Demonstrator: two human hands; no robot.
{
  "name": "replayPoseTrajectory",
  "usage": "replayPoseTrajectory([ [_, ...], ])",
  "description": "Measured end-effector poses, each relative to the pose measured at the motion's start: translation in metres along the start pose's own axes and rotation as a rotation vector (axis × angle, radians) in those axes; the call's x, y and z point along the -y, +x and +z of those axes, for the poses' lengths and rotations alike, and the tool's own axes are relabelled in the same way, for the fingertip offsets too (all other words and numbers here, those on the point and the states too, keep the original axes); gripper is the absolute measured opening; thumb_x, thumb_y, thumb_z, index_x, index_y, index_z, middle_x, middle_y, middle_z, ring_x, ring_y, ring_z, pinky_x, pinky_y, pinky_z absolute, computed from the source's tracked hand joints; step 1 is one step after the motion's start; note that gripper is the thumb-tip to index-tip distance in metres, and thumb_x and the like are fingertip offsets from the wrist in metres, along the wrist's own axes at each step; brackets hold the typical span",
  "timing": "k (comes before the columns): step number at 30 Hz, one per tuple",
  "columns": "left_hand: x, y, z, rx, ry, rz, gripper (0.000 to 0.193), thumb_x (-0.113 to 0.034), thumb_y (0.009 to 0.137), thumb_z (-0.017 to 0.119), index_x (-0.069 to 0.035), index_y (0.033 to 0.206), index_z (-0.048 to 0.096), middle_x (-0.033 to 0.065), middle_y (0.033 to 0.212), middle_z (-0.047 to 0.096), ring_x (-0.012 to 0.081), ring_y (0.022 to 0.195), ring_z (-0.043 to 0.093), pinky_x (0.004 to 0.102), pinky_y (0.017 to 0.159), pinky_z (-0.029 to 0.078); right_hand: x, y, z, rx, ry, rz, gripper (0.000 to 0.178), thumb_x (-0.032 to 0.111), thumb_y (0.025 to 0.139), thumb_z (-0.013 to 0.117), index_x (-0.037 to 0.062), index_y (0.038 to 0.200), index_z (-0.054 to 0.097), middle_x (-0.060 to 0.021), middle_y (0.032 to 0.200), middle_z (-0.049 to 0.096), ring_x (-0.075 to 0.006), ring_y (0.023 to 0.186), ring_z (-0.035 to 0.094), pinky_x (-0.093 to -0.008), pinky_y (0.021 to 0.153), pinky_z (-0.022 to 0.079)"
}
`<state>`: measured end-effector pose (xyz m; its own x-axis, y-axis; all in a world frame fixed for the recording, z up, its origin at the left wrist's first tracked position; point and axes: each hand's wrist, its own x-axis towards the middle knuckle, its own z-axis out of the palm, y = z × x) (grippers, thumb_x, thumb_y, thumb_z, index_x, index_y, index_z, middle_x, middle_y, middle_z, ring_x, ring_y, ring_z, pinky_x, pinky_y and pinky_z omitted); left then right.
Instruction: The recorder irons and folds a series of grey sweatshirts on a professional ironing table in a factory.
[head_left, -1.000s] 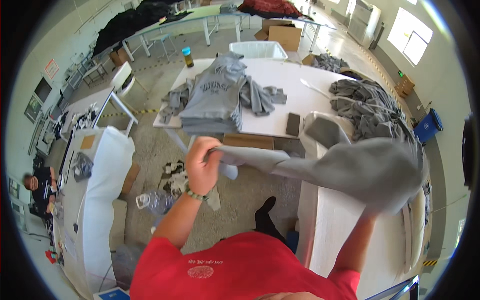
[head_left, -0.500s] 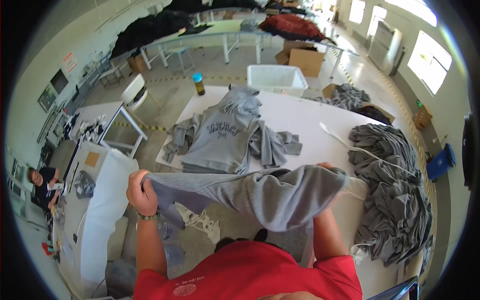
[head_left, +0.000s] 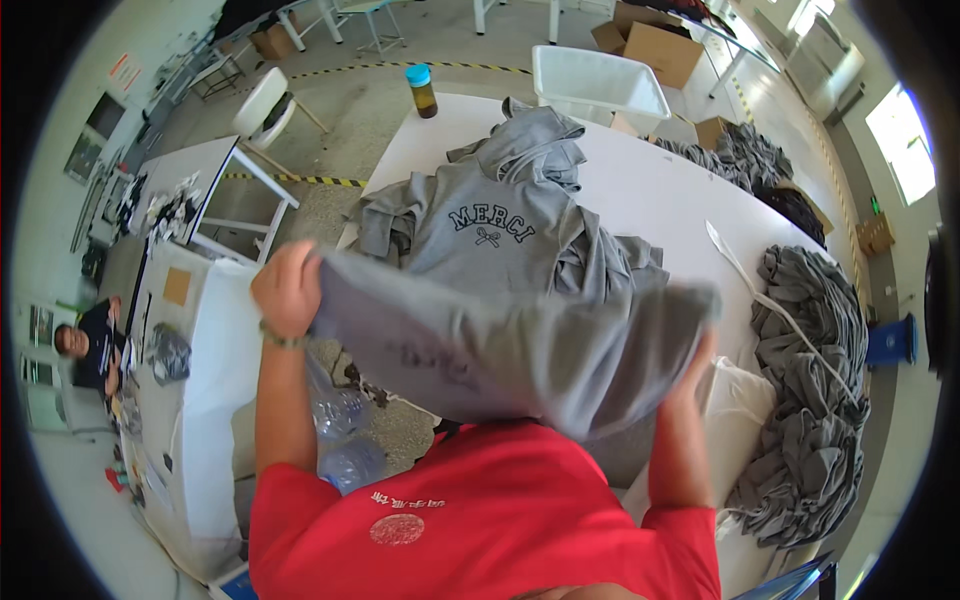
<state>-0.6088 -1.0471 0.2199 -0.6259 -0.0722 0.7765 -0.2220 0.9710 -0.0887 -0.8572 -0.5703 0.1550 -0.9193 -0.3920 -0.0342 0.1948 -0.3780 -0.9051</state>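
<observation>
Between both hands a grey sweatshirt (head_left: 560,350) is stretched out in the air, blurred by motion, with a dark print faintly showing on its side. My left hand (head_left: 287,290) is closed on its left end. At the other end my right hand (head_left: 693,372) grips the cloth, its fingers partly hidden by the fabric. Just beyond lies a stack of grey hoodies (head_left: 480,228) on the white table (head_left: 655,205), the top one face up with dark lettering and a small bow print. A heap of grey garments (head_left: 805,390) covers the table's right side.
A bottle with a blue lid (head_left: 421,92) stands at the table's far left corner. Behind the table is a white plastic tub (head_left: 600,85). A white cord (head_left: 765,300) lies across the right heap. Another person (head_left: 95,345) is at the far left.
The sweatshirt has gone from bunched and folded to more spread out, its print side now showing. My left hand has risen, and the view has tipped downward.
</observation>
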Motion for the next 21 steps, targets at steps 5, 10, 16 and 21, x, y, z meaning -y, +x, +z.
replayPoseTrajectory([
  [5, 0.015, 0.095, 0.179, 0.227, -0.069, -0.014, 0.055, -0.028, 0.095, 0.074, -0.007, 0.142, 0.056, 0.0164, 0.135, 0.065, 0.0381, 0.119, 0.063, 0.0461, 0.099, 0.052, -0.023, 0.188, 0.040, -0.078, -1.194, -0.203, 0.051, 0.029, 0.102, 0.063, -0.0023, 0.142, 0.058, -0.0214, 0.135, 0.066, -0.0305, 0.121, 0.066, -0.0451, 0.102, 0.053],
  [10, -0.014, -0.066, 0.262, 0.820, -0.441, -0.166, 0.067, -0.035, 0.094, 0.073, -0.005, 0.149, 0.050, 0.0191, 0.149, 0.053, 0.0379, 0.135, 0.052, 0.0477, 0.111, 0.045, -0.137, 0.139, 0.075, -0.215, -1.456, -0.136, 0.062, 0.039, 0.096, 0.073, 0.0014, 0.143, 0.055, -0.0207, 0.130, 0.066, -0.0392, 0.123, 0.062, -0.0469, 0.102, 0.050],
  [16, -0.025, -0.141, 0.234, 0.967, -0.532, -0.290, 0.060, -0.023, 0.089, 0.077, -0.005, 0.142, 0.055, 0.0162, 0.144, 0.056, 0.0362, 0.134, 0.053, 0.0486, 0.112, 0.043, -0.223, 0.028, 0.078, -0.163, -1.318, 0.376, 0.059, 0.035, 0.096, 0.072, 0.0030, 0.142, 0.055, -0.0228, 0.134, 0.062, -0.0416, 0.126, 0.059, -0.0471, 0.104, 0.049],
  [21, -0.028, -0.060, 0.260, 0.744, -0.667, 0.077, 0.052, -0.014, 0.087, 0.072, -0.006, 0.137, 0.060, 0.0140, 0.138, 0.060, 0.0327, 0.134, 0.054, 0.0488, 0.113, 0.043, -0.227, 0.011, 0.101, -0.223, -1.373, 0.369, 0.058, 0.030, 0.095, 0.070, 0.0014, 0.143, 0.053, -0.0236, 0.136, 0.061, -0.0417, 0.127, 0.058, -0.0472, 0.105, 0.049],
])
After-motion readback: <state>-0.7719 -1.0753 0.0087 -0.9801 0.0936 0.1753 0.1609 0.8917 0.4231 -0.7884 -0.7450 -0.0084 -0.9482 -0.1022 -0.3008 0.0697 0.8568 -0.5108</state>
